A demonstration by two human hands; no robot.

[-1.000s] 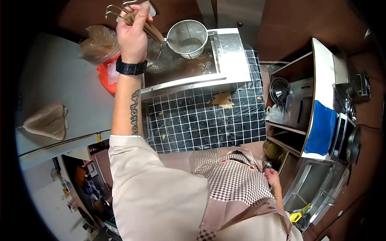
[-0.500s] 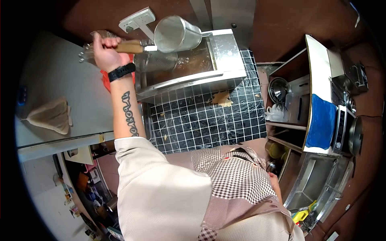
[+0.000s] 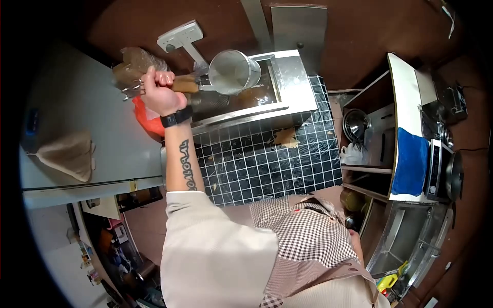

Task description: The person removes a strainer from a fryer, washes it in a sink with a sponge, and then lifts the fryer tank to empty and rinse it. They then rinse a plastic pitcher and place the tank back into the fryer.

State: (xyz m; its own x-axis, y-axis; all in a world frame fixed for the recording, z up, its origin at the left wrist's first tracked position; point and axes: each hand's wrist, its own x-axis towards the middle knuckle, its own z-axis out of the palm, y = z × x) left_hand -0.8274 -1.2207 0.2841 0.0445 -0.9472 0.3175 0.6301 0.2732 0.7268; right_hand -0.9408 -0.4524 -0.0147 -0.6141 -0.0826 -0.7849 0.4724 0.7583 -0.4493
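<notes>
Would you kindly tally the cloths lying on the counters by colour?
Blue cloth: 1
Beige cloth: 1
Total: 2

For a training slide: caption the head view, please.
Left hand holds a strainer by its wooden handle over a steel vat.

1. One hand [image 3: 163, 92], the left, closed round wooden handles.
2. Two mesh strainers [image 3: 233, 72] at the steel trough, the lower one partly hidden.
3. One steel trough [image 3: 287, 84].
4. One beige cloth filter [image 3: 67, 154] near the tabletop's [image 3: 77, 113] front edge.
5. One brown bag [image 3: 134, 60] and one red bag [image 3: 146, 114] at its far corner.
6. One blue cloth [image 3: 409, 159].
</notes>
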